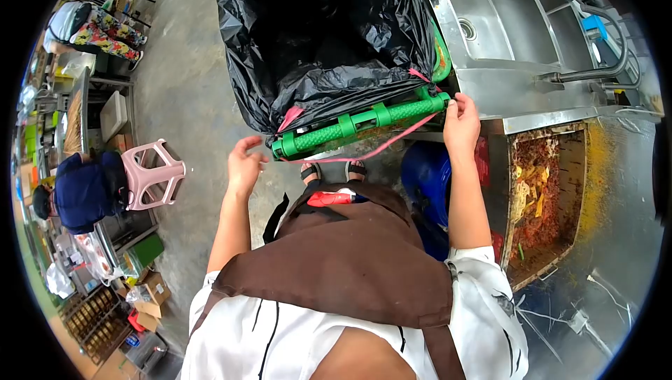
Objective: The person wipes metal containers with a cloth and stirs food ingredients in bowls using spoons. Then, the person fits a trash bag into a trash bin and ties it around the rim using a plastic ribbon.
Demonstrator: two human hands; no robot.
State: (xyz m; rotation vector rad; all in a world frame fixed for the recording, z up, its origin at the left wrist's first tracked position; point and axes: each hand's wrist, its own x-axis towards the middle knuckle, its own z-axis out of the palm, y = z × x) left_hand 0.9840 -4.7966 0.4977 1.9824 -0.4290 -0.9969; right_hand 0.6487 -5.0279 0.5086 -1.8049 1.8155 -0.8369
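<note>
A green wheeled-bin style container with a green handle bar (364,122) stands in front of me, lined with a black plastic bag (315,37). A pink cord (378,150) runs along the bar and over the bag's edge. My left hand (246,164) is beside the bar's left end, fingers apart, with nothing in it. At the bar's right end is my right hand (462,122), its fingers bent against the bar's tip; whether they grip it or the cord is unclear.
Right of the bin is a steel sink (490,26) with a faucet. Below it stand a blue barrel (427,173) and a tray of reddish food scraps (539,198). One person (91,187) sits by a pink stool (150,173) at left; another person (98,30) stands farther back.
</note>
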